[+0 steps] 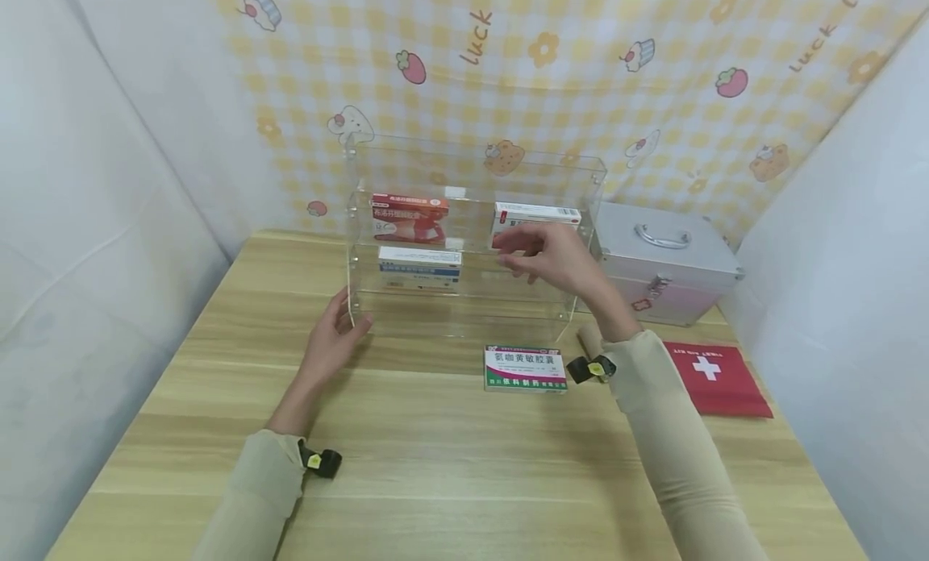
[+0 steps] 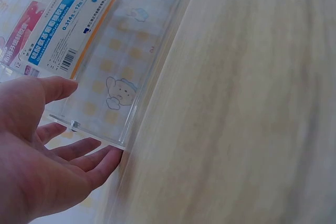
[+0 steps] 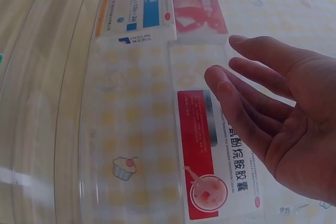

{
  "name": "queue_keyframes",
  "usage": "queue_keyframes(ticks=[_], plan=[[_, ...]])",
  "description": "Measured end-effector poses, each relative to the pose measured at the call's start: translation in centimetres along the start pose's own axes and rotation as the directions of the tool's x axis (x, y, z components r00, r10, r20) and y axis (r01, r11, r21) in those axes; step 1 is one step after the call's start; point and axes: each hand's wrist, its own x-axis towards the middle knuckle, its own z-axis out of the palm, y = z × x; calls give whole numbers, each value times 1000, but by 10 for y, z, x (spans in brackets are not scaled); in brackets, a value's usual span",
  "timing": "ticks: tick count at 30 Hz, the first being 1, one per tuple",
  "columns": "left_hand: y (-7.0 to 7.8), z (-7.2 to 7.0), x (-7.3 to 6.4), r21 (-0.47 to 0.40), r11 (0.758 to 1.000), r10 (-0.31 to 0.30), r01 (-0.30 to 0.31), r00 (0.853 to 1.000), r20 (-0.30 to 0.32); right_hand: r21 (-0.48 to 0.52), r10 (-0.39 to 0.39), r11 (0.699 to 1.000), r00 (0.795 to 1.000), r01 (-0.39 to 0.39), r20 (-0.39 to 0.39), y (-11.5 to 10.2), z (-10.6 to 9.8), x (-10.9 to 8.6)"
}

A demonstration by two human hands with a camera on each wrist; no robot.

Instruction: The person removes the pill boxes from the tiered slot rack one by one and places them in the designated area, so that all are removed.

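Acrylic rack [image 1: 477,263] could shift if your empty, relaxed right hand [image 1: 550,256] bumps the red-and-white box [image 1: 535,214]; your loose left hand [image 1: 332,340] merely touches the rack's left side.

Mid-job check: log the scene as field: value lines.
Left hand: at the clear rack's lower left edge
Right hand: empty, in front of red-white box
Rack: red box left, red-white box right; blue-white box one tier below red box
Table: green-white box lying flat before rack
Right of rack: closed silver case, red pouch
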Motion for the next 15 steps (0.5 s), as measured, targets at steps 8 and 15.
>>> queue_keyframes(ticks=[8,15], plan=[[-31,1,11,7,1000,-4,4,1000,-24,27,-4,1000,1000,3,24,-2,8,10],[-32,2,12,16,1000,-6,6,999,-38,40,0,999,999,-2,34,-6,12,16]])
